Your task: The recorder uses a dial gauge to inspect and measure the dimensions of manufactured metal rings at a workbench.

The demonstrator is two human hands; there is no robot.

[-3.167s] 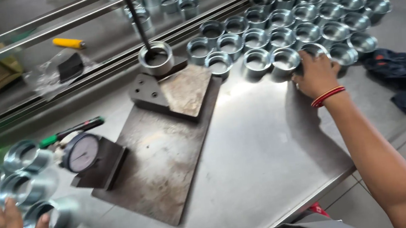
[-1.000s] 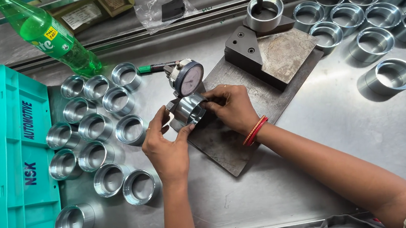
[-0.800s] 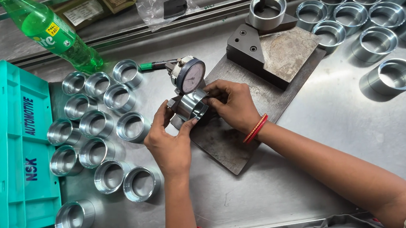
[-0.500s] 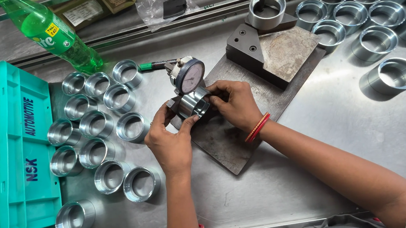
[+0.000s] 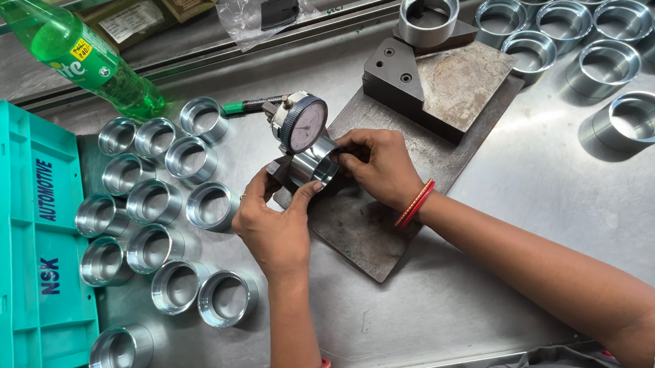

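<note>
Barely shifted since half a second ago: left hand point(image 5: 277, 227) and right hand point(image 5: 379, 167) remain clasped around the same short, shiny steel ring point(image 5: 314, 164), with only the right-hand fingers point(image 5: 344, 153) looking curled a touch closer over the rim. Held on edge under the round dial gauge with the white face and dark bezel point(image 5: 302, 123), resting on the dark, worn steel base plate point(image 5: 392, 194). Left thumb and forefinger pinched narrow on the near left side of the ring; right fingers wrapped over its right side, so both hands closed on that one part. Compared with three seconds ago, both hands drawn in from the far ends of the bench to the gauge, one ring carried along. Judged from that: measuring under way, ring seated at the gauge. Gauge needle too small to read.

Left of the plate, a cluster of matching steel rings point(image 5: 155, 204) on the stainless steel table point(image 5: 512, 270), beside a teal plastic crate point(image 5: 38, 252). Green plastic bottle point(image 5: 79, 56) lying behind the cluster. More rings point(image 5: 600, 22) at the far right.
</note>
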